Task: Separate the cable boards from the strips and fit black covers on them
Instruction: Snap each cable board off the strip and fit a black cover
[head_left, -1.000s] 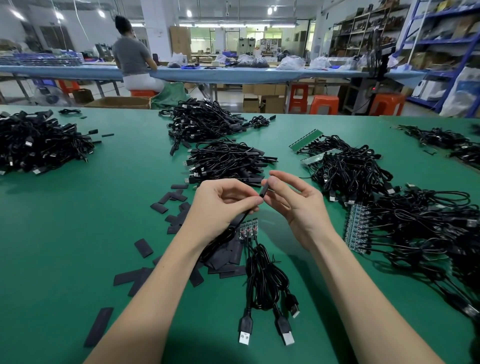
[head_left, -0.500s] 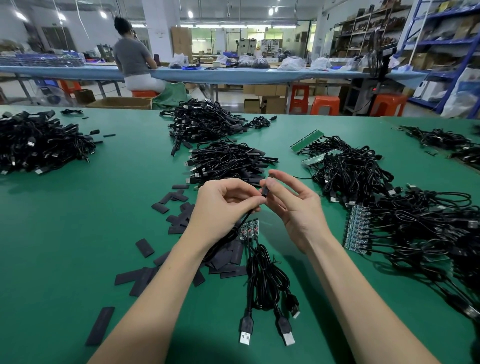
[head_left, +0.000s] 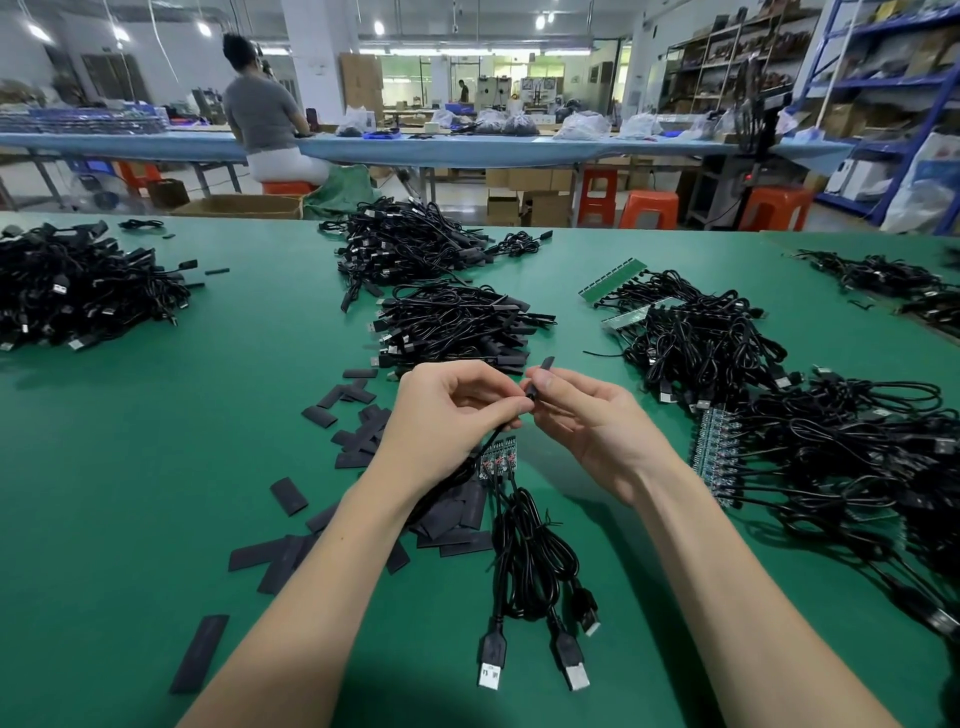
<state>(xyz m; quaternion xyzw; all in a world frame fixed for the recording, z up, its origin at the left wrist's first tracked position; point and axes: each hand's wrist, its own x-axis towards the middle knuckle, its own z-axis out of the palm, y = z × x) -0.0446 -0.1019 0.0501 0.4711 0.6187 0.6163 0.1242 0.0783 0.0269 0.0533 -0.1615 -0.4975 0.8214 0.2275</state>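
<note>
Our fingers are pinched together: the left hand grips a cable end, the right hand clamps a black cover. The cover's long axis tilts up and away from the left hand, its lower mouth meeting the cable. Below the left hand, a small strip of cable boards lies on the green table

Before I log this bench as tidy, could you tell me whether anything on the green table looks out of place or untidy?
Nothing looks damaged or spilled. The loose black covers lie scattered at all angles left of the left hand, one stray well apart near the front edge. The right hand pinches a cover normally.
</note>
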